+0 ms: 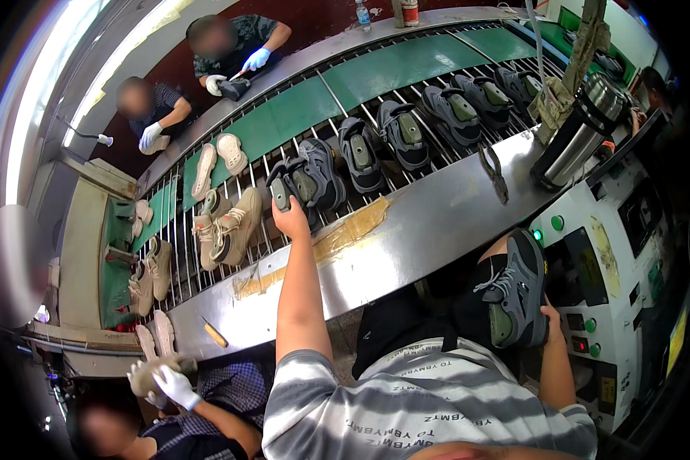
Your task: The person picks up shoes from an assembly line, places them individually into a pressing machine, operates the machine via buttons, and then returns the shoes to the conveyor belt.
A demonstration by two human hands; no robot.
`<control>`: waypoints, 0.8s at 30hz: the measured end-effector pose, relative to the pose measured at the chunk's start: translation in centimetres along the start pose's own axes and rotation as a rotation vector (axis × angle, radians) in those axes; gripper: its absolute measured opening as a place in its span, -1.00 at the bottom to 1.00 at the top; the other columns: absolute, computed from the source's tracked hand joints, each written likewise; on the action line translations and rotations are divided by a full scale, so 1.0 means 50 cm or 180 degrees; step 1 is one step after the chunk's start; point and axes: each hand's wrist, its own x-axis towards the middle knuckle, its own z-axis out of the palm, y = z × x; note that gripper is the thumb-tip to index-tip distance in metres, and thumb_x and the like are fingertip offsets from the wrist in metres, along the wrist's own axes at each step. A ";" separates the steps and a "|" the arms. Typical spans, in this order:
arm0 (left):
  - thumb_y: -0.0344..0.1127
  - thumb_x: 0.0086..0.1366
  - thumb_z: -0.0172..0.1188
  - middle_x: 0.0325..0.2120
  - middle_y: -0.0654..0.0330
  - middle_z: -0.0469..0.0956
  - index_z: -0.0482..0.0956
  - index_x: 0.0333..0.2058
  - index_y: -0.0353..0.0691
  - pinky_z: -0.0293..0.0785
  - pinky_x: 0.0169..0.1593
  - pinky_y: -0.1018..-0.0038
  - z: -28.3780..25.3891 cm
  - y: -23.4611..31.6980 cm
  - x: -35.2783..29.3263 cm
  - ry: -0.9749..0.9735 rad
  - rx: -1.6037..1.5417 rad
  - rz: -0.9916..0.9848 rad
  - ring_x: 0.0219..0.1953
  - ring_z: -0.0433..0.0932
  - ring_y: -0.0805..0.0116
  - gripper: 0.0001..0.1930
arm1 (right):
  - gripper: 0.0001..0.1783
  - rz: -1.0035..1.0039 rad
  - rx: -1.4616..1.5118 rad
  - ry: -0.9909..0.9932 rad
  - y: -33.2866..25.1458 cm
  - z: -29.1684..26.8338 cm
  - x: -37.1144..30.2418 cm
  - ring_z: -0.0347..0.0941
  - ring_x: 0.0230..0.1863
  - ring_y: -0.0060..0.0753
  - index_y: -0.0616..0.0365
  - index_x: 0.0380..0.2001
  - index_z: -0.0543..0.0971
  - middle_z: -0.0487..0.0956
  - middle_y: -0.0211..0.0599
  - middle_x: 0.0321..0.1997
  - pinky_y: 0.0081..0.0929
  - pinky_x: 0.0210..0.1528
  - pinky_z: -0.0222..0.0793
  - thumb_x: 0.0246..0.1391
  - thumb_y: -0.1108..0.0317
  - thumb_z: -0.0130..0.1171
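Note:
My right hand (553,323) grips a dark grey sneaker (523,287) by its sole, over my lap at the lower right. The sneaker has light laces and a green shoe last (501,325) inside. My left arm reaches out to the conveyor, where my left hand (291,219) is closed on the near end of a grey-green shoe last (281,195). Whether that last sits in a shoe is partly hidden by the hand. Right beside it stands another dark sneaker (326,175) on the rollers.
Dark sneakers with lasts (403,136) line the roller conveyor (268,238); beige shoes (236,226) and pale soles (205,170) lie leftward. Pliers (494,176), a steel flask (583,130) and a yellow-handled tool (215,334) rest along the metal ledge (406,245). A control panel (590,284) stands right. Gloved co-workers surround the line.

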 end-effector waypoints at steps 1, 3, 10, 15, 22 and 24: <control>-0.21 0.07 0.28 -0.02 -0.14 0.47 0.42 0.05 -0.39 0.32 0.11 0.24 0.009 -0.015 -0.001 0.0031 -0.0097 0.0009 0.01 0.45 -0.08 -0.42 | -0.06 0.0059 0.0038 -0.0020 -0.002 0.003 0.001 0.41 0.10 -0.02 0.23 0.29 0.15 0.41 -0.01 0.15 -0.18 0.14 0.36 -0.30 0.30 0.15; -0.21 0.09 0.26 0.04 -0.16 0.39 0.37 0.07 -0.42 0.28 0.16 0.24 0.026 -0.027 0.002 0.0053 -0.0052 0.0115 0.08 0.38 -0.09 -0.39 | -0.06 0.0036 0.0128 0.0026 -0.002 0.015 -0.002 0.42 0.08 -0.02 0.24 0.28 0.16 0.42 0.00 0.13 -0.19 0.12 0.37 -0.29 0.29 0.15; -0.16 0.08 0.30 0.06 -0.07 0.35 0.36 0.08 -0.37 0.24 0.17 0.26 0.031 -0.043 0.030 -0.0398 0.0020 0.0489 0.11 0.34 -0.03 -0.36 | -0.02 -0.0406 -0.0649 0.0431 -0.007 0.018 0.014 0.40 0.10 -0.05 0.36 0.27 0.14 0.37 0.06 0.17 -0.26 0.12 0.34 -0.31 0.26 0.18; -0.11 0.09 0.30 0.07 -0.10 0.34 0.32 0.11 -0.40 0.24 0.18 0.27 0.013 -0.055 0.036 -0.0733 0.0275 0.0567 0.12 0.34 -0.02 -0.32 | 0.01 -0.1018 -0.0889 0.0284 -0.007 0.041 -0.030 0.36 0.16 -0.11 0.38 0.25 0.17 0.36 0.04 0.17 -0.30 0.21 0.25 -0.40 0.23 0.19; -0.23 0.11 0.24 -0.08 -0.14 0.46 0.36 0.02 -0.43 0.33 0.06 0.21 0.007 -0.030 -0.065 -0.0341 0.0196 0.0759 -0.06 0.45 -0.05 -0.45 | 0.05 -0.2143 -0.0280 0.0731 -0.125 0.039 -0.155 0.32 0.19 -0.07 0.29 0.27 0.16 0.33 -0.02 0.21 -0.26 0.22 0.25 -0.47 0.28 0.18; -0.29 0.18 0.17 0.01 -0.15 0.39 0.23 0.15 -0.52 0.32 0.09 0.24 0.009 -0.049 -0.124 -0.0188 0.0150 0.0555 -0.01 0.41 -0.03 -0.38 | 0.03 -0.2582 -0.0577 0.1061 -0.185 -0.027 -0.155 0.51 -0.11 -0.26 0.20 0.27 0.20 0.48 -0.06 0.01 -0.40 -0.03 0.43 -0.46 0.28 0.22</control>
